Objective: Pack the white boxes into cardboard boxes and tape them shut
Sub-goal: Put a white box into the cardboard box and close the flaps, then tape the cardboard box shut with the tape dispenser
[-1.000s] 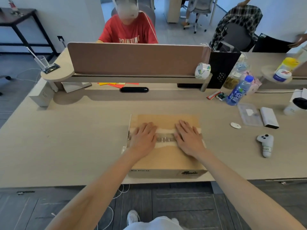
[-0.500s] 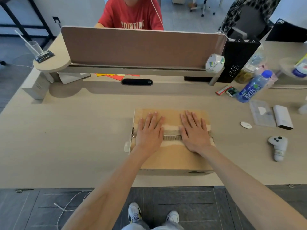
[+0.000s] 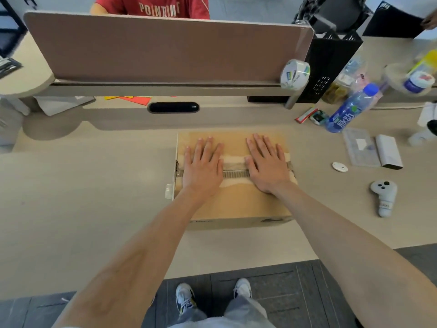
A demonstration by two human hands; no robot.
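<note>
A closed cardboard box [image 3: 238, 204] lies flat on the desk in front of me, its top flaps meeting along a middle seam with torn paper and a ridged strip [image 3: 235, 173]. My left hand [image 3: 203, 168] rests palm down on the left half of the lid, fingers spread. My right hand [image 3: 267, 165] presses flat on the right half the same way. Neither hand holds anything. A roll of clear tape [image 3: 294, 73] sits on the ledge below the divider, far right. No white boxes are visible.
A brown divider panel [image 3: 165, 48] stands across the back, a person in a red shirt [image 3: 153, 7] behind it. Right of the box lie a blue bottle [image 3: 350, 110], a white power bank [image 3: 389, 151], a clear pouch [image 3: 359, 147], a white disc [image 3: 339, 166] and a white controller [image 3: 384, 197].
My head has tilted further down and nearer, so the box looks larger. Both hands stay flat on the lid, spread slightly further from the seam's middle.
</note>
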